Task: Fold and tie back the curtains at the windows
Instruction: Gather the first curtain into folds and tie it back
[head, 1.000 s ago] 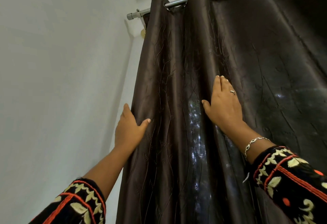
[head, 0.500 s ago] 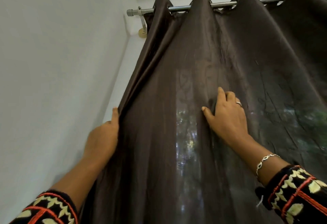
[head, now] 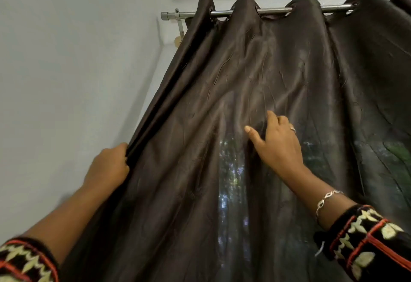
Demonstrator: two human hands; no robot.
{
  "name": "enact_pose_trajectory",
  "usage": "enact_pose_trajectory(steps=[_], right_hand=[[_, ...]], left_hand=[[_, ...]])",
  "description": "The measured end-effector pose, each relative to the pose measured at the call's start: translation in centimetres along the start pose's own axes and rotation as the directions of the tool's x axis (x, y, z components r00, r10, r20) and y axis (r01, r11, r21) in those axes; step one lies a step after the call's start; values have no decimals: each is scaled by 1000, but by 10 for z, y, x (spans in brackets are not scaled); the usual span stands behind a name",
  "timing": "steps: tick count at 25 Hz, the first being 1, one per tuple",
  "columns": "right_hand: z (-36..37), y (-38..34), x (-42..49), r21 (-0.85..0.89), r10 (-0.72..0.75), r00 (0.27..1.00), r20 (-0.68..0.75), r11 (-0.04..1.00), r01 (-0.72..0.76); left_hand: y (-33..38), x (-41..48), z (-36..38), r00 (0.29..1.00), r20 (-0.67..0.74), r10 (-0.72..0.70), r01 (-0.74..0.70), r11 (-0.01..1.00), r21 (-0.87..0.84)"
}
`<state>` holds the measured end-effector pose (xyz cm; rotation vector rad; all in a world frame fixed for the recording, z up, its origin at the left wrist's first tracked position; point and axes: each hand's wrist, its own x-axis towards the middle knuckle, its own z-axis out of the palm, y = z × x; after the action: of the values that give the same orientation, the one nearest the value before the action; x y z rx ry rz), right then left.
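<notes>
— Head view: what are the hands doing?
— Left hand (head: 106, 168) is clamped on the curtain's (head: 222, 103) outer edge, fingers curled round the folded hem. Right hand (head: 278, 146) lies on the cloth, well apart from the left, fingers dug into a pleat, thumb out; whether it pinches, I cannot tell.
— And the curtain?
— It spreads between and above both hands, hanging by eyelets from a rod (head: 273, 11). A wall (head: 66, 59) stands beside the left hand.
</notes>
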<state>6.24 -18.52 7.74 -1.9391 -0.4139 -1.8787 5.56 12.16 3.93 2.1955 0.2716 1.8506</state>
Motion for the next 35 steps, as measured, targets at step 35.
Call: enact_pose_trajectory(steps=[35], right_hand=[[1,39,46,64,30,996,83,997,-35]], left_hand=[[76,-48,40,999,-42,-10,-5,941,-337]])
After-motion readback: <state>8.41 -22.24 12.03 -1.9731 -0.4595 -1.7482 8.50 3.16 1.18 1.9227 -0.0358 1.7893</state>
